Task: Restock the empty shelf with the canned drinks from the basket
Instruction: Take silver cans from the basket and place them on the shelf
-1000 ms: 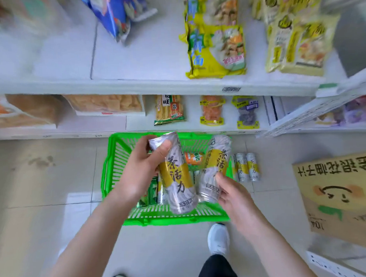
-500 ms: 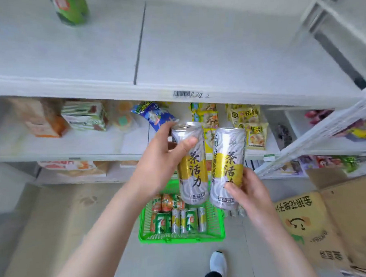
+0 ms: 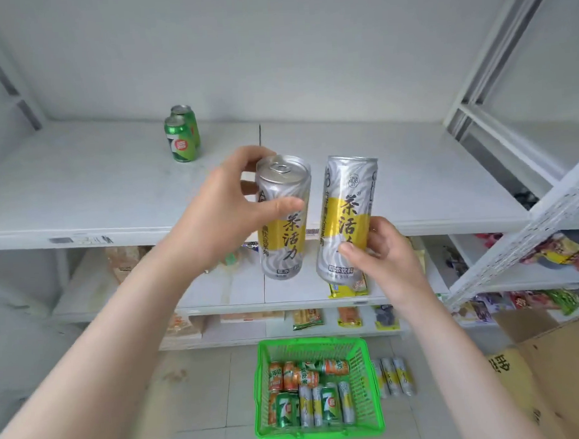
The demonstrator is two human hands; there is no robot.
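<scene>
Two tall cans held up at the white shelf point(image 3: 112, 195), one in each of your hands.

Your left hand point(image 3: 227, 209) grips the left can point(image 3: 284, 243) near its top. Your right hand point(image 3: 384, 258) grips the right can point(image 3: 345, 213) low on its body. Both cans are upright, side by side, in front of the shelf edge. Two green cans point(image 3: 181, 137) stand on the shelf. The green basket point(image 3: 319, 432) sits on the floor below.

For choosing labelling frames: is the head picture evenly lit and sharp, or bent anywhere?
Head view: soft, even light, no hard shadows; the left can in the left hand and the right can in the right hand are sharp, print readable; wide-lens stretch grows toward the corners.
</scene>
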